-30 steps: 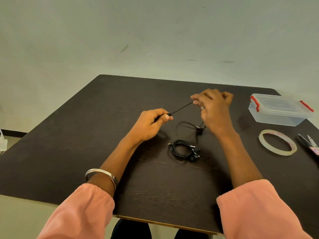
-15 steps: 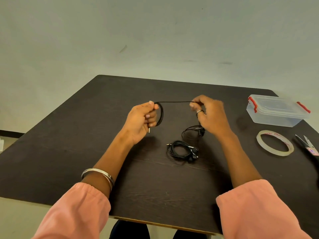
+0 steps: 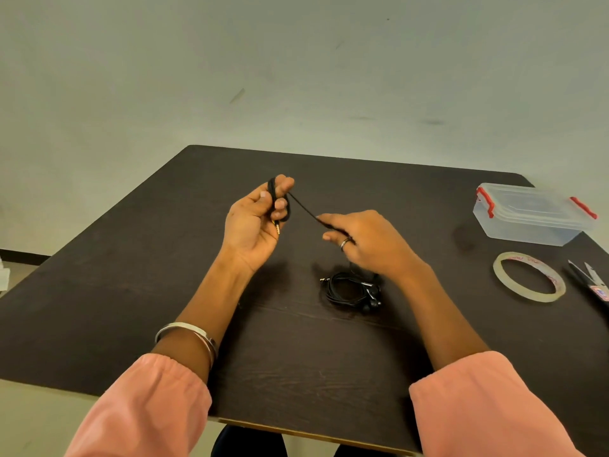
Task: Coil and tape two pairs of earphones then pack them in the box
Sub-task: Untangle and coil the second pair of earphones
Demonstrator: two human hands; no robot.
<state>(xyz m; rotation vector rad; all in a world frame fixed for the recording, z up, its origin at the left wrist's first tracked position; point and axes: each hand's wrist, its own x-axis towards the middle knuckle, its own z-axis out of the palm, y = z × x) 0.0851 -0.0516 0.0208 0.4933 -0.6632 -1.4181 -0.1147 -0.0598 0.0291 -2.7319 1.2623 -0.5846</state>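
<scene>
**Earphone cable looped in the left hand, drawn taut by the right**

The left hand (image 3: 255,222) is hovering palm-up above the tabletop (image 3: 131,291), its fingers curling round several loops of a black earphone cable (image 3: 304,209), with the thumb pressing the loops against them. The gold-tipped plug is poking out below the fingers. From the loops, the cable is running down and to the right in a straight line to the right hand (image 3: 369,245), which is pinching it between thumb and forefinger while the other fingers are lying loosely curled; a ring is showing on one of them. Below the right hand, the rest of that cable is dropping out of sight behind the wrist.

A second pair of earphones (image 3: 352,290) is lying already coiled on the tabletop, just under the right wrist, its earbuds at the near right of the bundle.

The tabletop is dark brown with a visible wood grain and a paler edge at the near side. At its far right, a clear plastic box (image 3: 527,216) with red clips is sitting with its lid on. Nearer, a roll of clear tape (image 3: 529,277) is lying flat, and scissors (image 3: 590,282) are lying just right of it, partly cut off by the frame. Behind the table, a plain pale wall is filling the upper view, faintly scuffed. A silver bangle (image 3: 188,333) is circling the left forearm above a pink sleeve (image 3: 148,410).
</scene>
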